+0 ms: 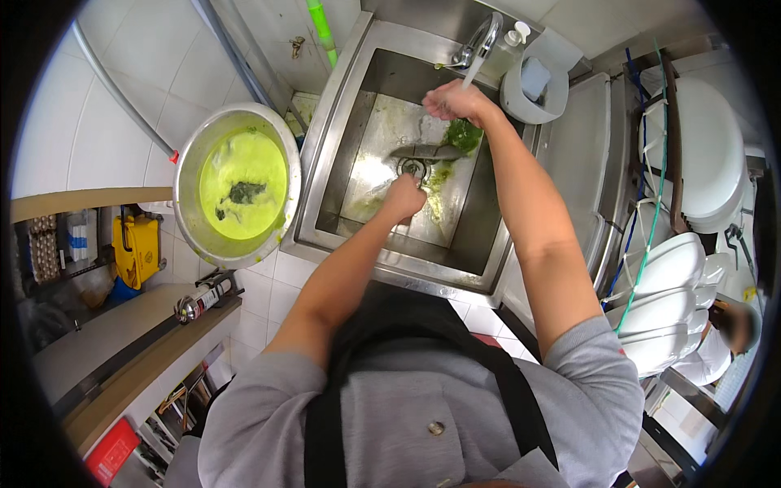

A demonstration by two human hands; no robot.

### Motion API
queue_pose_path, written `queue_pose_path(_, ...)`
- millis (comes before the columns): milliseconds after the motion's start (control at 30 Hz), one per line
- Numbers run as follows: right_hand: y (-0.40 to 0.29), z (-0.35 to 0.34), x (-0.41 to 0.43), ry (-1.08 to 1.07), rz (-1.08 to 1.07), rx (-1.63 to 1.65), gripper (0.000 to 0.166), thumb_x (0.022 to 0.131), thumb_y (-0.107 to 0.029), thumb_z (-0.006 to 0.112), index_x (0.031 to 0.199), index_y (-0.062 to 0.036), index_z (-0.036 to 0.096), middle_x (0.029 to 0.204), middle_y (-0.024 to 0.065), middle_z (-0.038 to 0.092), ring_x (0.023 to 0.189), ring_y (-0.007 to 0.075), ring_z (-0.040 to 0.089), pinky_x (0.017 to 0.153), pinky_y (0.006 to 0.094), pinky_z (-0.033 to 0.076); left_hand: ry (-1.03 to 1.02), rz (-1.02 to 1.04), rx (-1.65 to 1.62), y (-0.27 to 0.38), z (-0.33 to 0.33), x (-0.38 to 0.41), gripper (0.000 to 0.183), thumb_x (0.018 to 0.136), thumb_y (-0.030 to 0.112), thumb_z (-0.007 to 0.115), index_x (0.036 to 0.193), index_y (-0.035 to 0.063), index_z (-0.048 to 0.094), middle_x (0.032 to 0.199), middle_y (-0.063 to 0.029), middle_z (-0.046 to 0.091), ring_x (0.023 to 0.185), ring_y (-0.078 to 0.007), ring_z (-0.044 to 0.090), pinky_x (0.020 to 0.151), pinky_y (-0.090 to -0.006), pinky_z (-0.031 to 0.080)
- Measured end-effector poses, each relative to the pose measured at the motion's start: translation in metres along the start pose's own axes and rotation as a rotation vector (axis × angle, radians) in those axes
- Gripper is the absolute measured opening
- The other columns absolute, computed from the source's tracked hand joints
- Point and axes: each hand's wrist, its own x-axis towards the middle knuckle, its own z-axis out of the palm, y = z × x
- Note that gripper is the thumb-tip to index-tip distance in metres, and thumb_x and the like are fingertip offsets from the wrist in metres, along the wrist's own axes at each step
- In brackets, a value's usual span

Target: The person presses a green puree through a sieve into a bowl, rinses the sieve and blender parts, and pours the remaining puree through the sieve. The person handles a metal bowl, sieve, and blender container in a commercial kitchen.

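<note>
My left hand (405,198) is closed around the handle of a metal utensil, whose dark, flattened head (427,152) lies over the sink drain (410,168). Seen nearly edge-on, the head does not show its exact kind. Water runs from the chrome faucet (488,36) onto my right hand (451,100), which is blurred, with fingers loosely curved and nothing visible in them. Just below that hand sits a clump of wet dark green pulp (464,135). Green residue (438,183) streaks the floor of the stainless steel sink (323,213).
Left of the sink stands a metal bowl (287,143) of bright green liquid with dark matter afloat. A soap pump bottle (509,46) and a grey plastic holder (518,100) flank the faucet. White bowls (662,268) are racked behind cords at right, near another person (708,354).
</note>
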Motion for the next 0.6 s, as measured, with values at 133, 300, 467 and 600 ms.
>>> queue_pose_path(133,0.0,0.011,0.021,0.003,-0.051,-0.03,0.022,0.088,-0.021,0.06,0.092,-0.0017,0.07,0.084,0.0074,0.069,0.076,0.017,0.067,0.069,0.0283,0.054,-0.121,0.062,0.088,-0.019,-0.038,-0.046,0.044,0.081,0.007,0.058,0.124,-0.0022,0.05,0.097,-0.0317,0.064,0.099,-0.0445,0.061,0.089,-0.0474,0.047)
queue_pose_path(300,-0.006,0.016,0.015,-0.44,0.152,-0.237,0.03,0.094,-0.024,0.054,0.108,-0.0008,0.068,0.099,0.0105,0.07,0.084,0.0153,0.067,0.076,0.0301,0.053,-0.181,0.045,0.176,-0.006,-0.071,-0.072,0.042,0.086,0.01,0.053,0.127,-0.0009,0.045,0.106,-0.0314,0.062,0.1,-0.0452,0.06,0.091,-0.0488,0.046)
queue_pose_path(467,0.0,0.017,0.021,-0.065,-0.156,0.241,0.024,0.088,-0.015,0.054,0.099,0.0018,0.068,0.09,0.0115,0.071,0.074,0.023,0.07,0.062,0.0346,0.056,0.004,0.179,0.192,-0.009,-0.062,-0.067,0.048,0.084,0.007,0.058,0.128,-0.0004,0.043,0.094,-0.0306,0.064,0.096,-0.046,0.061,0.086,-0.0498,0.046)
queue_pose_path(600,-0.005,-0.005,0.024,-0.304,0.19,-0.582,0.028,0.09,-0.019,0.054,0.105,-0.0008,0.069,0.089,0.0092,0.072,0.072,0.0199,0.069,0.064,0.032,0.055,0.048,0.178,0.167,-0.001,-0.069,-0.064,0.046,0.084,0.009,0.059,0.126,-0.0004,0.045,0.087,-0.03,0.064,0.091,-0.0474,0.061,0.082,-0.0513,0.047)
